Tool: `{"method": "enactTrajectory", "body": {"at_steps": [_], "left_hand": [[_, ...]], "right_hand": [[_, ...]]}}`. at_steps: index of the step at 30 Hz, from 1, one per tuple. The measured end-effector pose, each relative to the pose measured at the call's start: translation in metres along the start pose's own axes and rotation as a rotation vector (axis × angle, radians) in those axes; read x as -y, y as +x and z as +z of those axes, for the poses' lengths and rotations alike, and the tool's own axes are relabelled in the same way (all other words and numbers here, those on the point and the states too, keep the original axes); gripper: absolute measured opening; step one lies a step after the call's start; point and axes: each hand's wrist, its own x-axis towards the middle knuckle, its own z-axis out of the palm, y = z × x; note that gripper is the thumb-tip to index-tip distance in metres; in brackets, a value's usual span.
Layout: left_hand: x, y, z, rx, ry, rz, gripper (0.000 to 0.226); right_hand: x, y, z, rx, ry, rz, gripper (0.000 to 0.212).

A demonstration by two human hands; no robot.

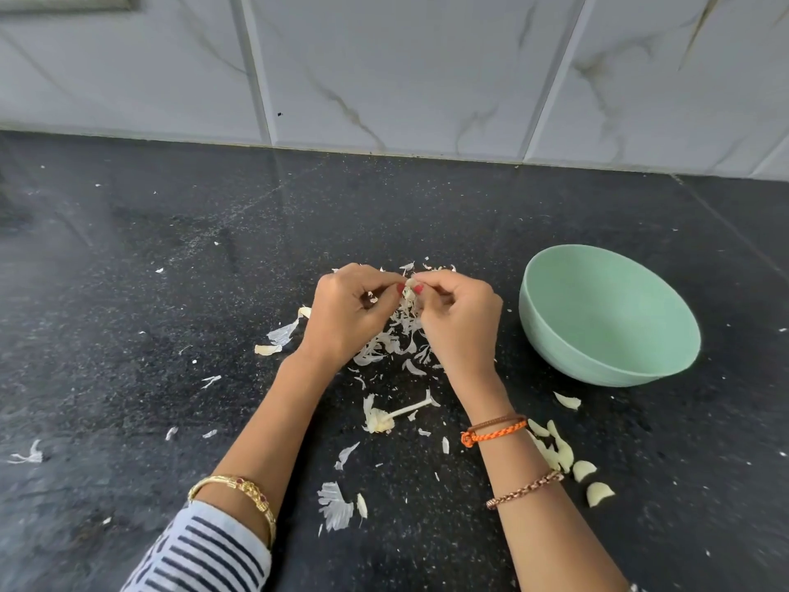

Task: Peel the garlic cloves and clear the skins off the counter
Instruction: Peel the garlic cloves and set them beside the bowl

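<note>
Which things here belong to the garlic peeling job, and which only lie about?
Job: small garlic clove pinched by left hand and right hand; peeled pale cloves; white papery skins; bare garlic stem; black speckled stone counter.

Lying about: empty mint-green round bowl; white marble wall tiles.

Legible text, labels, brands, numbers, signs: none showing on any surface in view.
</note>
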Motion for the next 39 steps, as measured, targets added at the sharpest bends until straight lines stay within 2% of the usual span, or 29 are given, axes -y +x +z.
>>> {"method": "enactTrajectory", "body": {"at_steps": [4, 10, 14, 22, 26, 28, 31, 35, 39], "left_hand": [[0.001, 0.002, -0.003, -0.004, 0.001, 0.041, 0.026], [0.006, 0.001, -0.002, 0.009, 0.098, 0.13, 0.026], [0.005, 0.0, 0.003, -0.052, 0.182, 0.17, 0.024], [0.004, 0.001, 0.006, -0.099, 0.147, 0.18, 0.022], [0.006, 0.001, 0.003, -0.079, 0.104, 0.091, 0.021], [0.007, 0.003, -0.002, -0.112, 0.002, -0.059, 0.012], [0.003, 0.005, -0.009, -0.106, -0.195, -0.248, 0.017], [0.0, 0.002, -0.002, 0.118, -0.224, -0.237, 0.016], [0.0, 0.001, 0.004, 0.094, -0.179, -0.225, 0.003]], "right_hand": [[-0.002, -0.002, 0.003, -0.026, -0.099, -0.09, 0.021], [-0.005, -0.002, 0.004, 0.005, -0.111, -0.071, 0.014], [-0.004, -0.003, 0.003, -0.002, -0.125, -0.067, 0.011], [-0.006, -0.003, 0.0, 0.009, -0.079, -0.048, 0.012], [0.001, -0.003, -0.003, 0.073, 0.049, -0.046, 0.014], [0.005, -0.003, -0.004, 0.101, 0.128, -0.031, 0.015], [0.003, -0.001, -0.004, 0.069, 0.104, 0.024, 0.015], [-0.001, -0.002, -0.004, 0.065, 0.061, 0.067, 0.015], [-0.001, -0.002, -0.005, 0.054, 0.01, 0.058, 0.013]]}}
